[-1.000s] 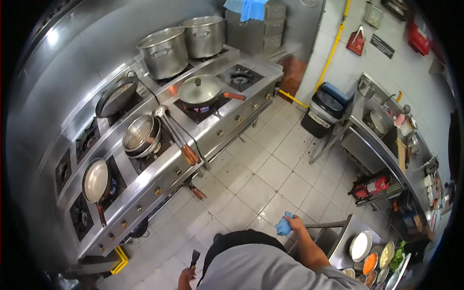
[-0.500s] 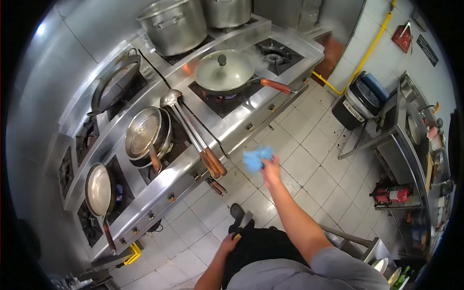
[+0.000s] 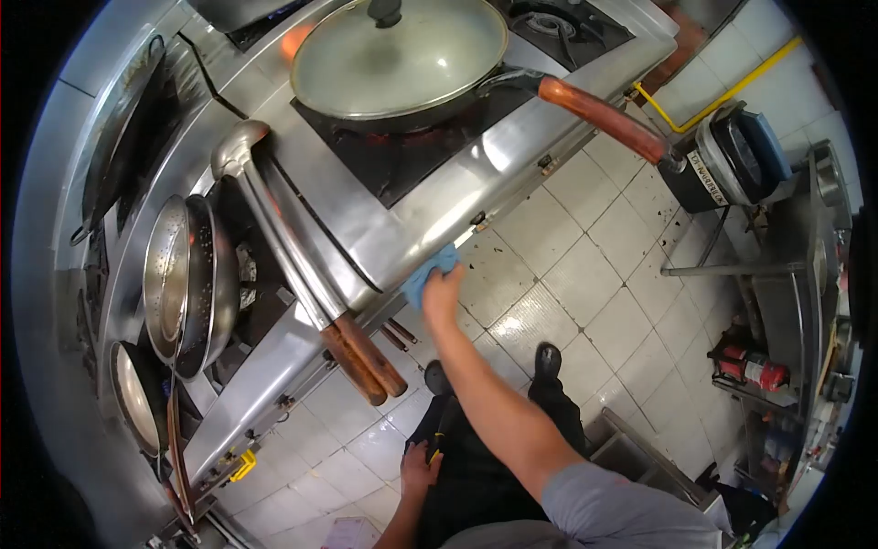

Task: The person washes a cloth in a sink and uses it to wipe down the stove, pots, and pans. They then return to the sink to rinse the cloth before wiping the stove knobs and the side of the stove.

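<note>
Where the steel range (image 3: 416, 220) drops to its front edge, the right hand (image 3: 444, 297) presses a blue cloth (image 3: 421, 274) against the metal. Grip closed on the cloth: fingers bunched over it, and the cloth shows just ahead of the knuckles, between hand and range edge. Arm stretched out full. Left hand (image 3: 419, 468) low by the waist, grip closed round a dark-handled tool (image 3: 437, 437); its working end is too small to tell. Two ladles (image 3: 293, 247) with wooden handles lie on the range just beside the cloth, handles overhanging the edge. Lidded pan (image 3: 398, 55) on the burner behind, well apart.
</note>
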Demonstrator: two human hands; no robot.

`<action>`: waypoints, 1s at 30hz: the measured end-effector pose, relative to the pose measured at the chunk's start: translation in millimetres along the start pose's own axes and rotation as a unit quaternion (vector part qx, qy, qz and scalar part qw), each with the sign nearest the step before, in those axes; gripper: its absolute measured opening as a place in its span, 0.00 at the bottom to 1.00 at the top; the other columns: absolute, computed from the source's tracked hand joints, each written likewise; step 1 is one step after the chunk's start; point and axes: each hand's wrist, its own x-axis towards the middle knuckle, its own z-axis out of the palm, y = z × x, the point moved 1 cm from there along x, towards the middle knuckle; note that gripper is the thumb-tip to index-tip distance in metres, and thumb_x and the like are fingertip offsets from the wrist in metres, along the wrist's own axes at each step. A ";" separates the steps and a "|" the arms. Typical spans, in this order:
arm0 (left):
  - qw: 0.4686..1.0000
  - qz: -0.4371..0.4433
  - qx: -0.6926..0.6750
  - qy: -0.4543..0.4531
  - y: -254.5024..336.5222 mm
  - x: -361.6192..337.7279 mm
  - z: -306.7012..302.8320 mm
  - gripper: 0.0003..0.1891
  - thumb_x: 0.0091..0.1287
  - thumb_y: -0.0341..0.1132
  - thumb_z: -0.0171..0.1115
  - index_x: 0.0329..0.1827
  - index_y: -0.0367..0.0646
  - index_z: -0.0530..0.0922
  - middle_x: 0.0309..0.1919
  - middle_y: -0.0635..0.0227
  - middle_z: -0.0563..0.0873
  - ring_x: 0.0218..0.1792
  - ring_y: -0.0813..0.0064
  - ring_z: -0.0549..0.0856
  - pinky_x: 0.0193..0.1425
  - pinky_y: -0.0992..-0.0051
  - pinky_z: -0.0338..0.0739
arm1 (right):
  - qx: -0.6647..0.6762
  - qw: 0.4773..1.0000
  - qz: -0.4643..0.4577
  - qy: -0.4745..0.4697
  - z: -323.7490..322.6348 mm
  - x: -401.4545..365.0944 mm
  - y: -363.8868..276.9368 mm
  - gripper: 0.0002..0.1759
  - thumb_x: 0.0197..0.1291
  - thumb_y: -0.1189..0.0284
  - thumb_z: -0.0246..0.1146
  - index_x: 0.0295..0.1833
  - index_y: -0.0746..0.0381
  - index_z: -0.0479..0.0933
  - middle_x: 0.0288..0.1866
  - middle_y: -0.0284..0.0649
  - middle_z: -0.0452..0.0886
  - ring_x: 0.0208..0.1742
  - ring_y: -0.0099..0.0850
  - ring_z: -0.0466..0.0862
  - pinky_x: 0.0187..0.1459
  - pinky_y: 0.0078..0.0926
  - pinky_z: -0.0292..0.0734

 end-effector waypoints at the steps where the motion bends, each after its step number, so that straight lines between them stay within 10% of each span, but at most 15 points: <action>1: 1.000 0.001 -0.001 0.001 4.8 3.8 2.4 0.25 0.60 0.49 0.61 0.54 0.39 0.75 0.54 0.54 0.79 0.61 0.50 0.72 0.63 0.55 0.65 | 0.000 1.000 -0.002 -0.001 2.8 -2.3 0.1 0.19 0.58 0.81 0.50 0.55 0.71 0.61 0.50 0.51 0.71 0.51 0.40 0.72 0.56 0.36 0.65; 3: 1.000 0.004 0.011 0.002 11.7 -0.4 12.1 0.25 0.61 0.49 0.60 0.54 0.39 0.75 0.54 0.56 0.79 0.62 0.51 0.71 0.64 0.56 0.64 | -0.090 0.983 -0.156 0.030 5.8 -15.1 8.6 0.21 0.68 0.69 0.47 0.63 0.68 0.58 0.55 0.50 0.70 0.57 0.38 0.70 0.61 0.34 0.61; 6: 0.999 -0.027 0.011 0.026 21.0 -7.6 20.4 0.26 0.61 0.50 0.59 0.55 0.39 0.75 0.55 0.58 0.78 0.63 0.53 0.71 0.65 0.56 0.63 | 0.365 0.930 0.040 0.019 6.6 89.4 132.2 0.27 0.71 0.57 0.39 0.67 0.65 0.56 0.62 0.46 0.66 0.64 0.37 0.65 0.66 0.32 0.56; 7: 0.999 -0.032 0.008 0.034 23.8 -10.3 21.9 0.26 0.61 0.50 0.59 0.55 0.39 0.75 0.55 0.58 0.78 0.63 0.53 0.71 0.65 0.56 0.63 | 0.319 0.927 0.197 -0.011 -4.1 108.4 124.9 0.30 0.72 0.53 0.33 0.68 0.62 0.56 0.66 0.42 0.64 0.67 0.35 0.62 0.68 0.32 0.54; 11: 0.996 -0.074 -0.004 0.042 41.7 -18.7 33.8 0.27 0.62 0.51 0.58 0.56 0.39 0.74 0.56 0.59 0.78 0.65 0.55 0.69 0.67 0.56 0.61 | 0.332 0.913 0.229 -0.061 -1.5 26.9 -16.7 0.27 0.72 0.55 0.34 0.67 0.61 0.58 0.65 0.41 0.64 0.66 0.33 0.64 0.68 0.32 0.55; 17: 0.995 -0.088 0.017 0.036 71.3 -24.5 49.1 0.27 0.62 0.52 0.57 0.56 0.40 0.74 0.58 0.60 0.76 0.66 0.57 0.67 0.69 0.54 0.59 | 0.185 0.977 0.088 -0.052 -1.3 36.2 -6.2 0.23 0.70 0.61 0.43 0.67 0.55 0.60 0.64 0.39 0.67 0.63 0.35 0.69 0.62 0.36 0.67; 19: 0.994 -0.096 0.024 0.035 75.8 -26.7 48.8 0.27 0.62 0.52 0.57 0.56 0.40 0.74 0.59 0.60 0.76 0.66 0.57 0.67 0.68 0.53 0.59 | 0.168 0.936 0.272 -0.150 -11.0 62.2 -8.1 0.19 0.69 0.67 0.45 0.63 0.57 0.64 0.56 0.39 0.73 0.56 0.35 0.75 0.56 0.34 0.73; 22: 0.993 -0.114 0.015 0.034 81.9 -25.8 57.4 0.27 0.62 0.52 0.57 0.56 0.40 0.73 0.59 0.61 0.75 0.66 0.57 0.67 0.68 0.53 0.58 | 0.164 0.926 0.272 -0.203 -38.6 37.5 -107.6 0.16 0.68 0.68 0.42 0.57 0.58 0.68 0.49 0.37 0.77 0.45 0.30 0.78 0.45 0.30 0.77; 30: 0.992 -0.112 0.028 0.041 81.4 -31.6 68.3 0.26 0.62 0.52 0.57 0.54 0.40 0.74 0.58 0.60 0.76 0.66 0.56 0.67 0.69 0.52 0.58 | -0.004 0.985 -0.053 -0.164 -76.5 176.0 -130.5 0.15 0.65 0.70 0.50 0.55 0.64 0.65 0.44 0.43 0.75 0.43 0.36 0.78 0.44 0.30 0.74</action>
